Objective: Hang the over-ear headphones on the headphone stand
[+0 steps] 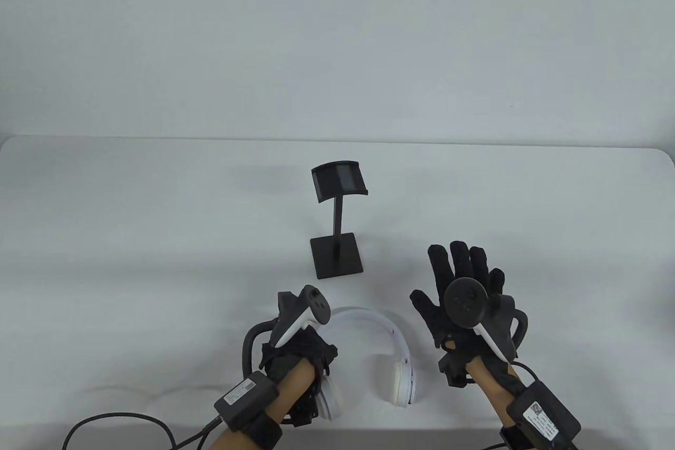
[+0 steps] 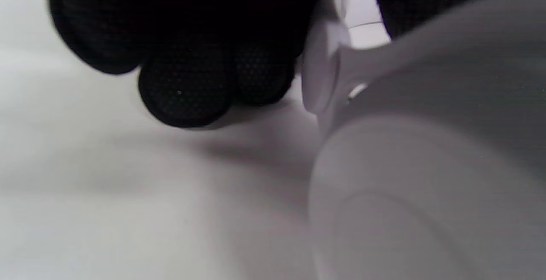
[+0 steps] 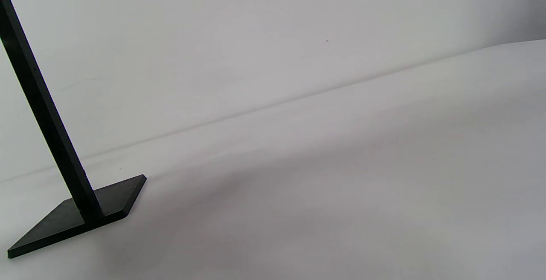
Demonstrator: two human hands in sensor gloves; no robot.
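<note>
White over-ear headphones (image 1: pixel 390 344) lie flat on the table near its front edge, headband arching away from me. My left hand (image 1: pixel 298 352) is on their left side, over the headband just above the left earcup (image 1: pixel 329 400). In the left wrist view my curled fingers (image 2: pixel 187 88) lie on one side of the white band (image 2: pixel 341 37) and a finger on the other, so the hand grips the headphones (image 2: pixel 426 143). The black headphone stand (image 1: pixel 337 223) is upright and bare just behind them. My right hand (image 1: pixel 453 270) is open with fingers spread, empty, to the right of the stand's base.
The white table (image 1: pixel 158 239) runs back to a pale wall. A black cable (image 1: pixel 121 418) from my left wrist loops along the front left edge. The right wrist view shows the stand's post and base (image 3: pixel 47 118) at its left.
</note>
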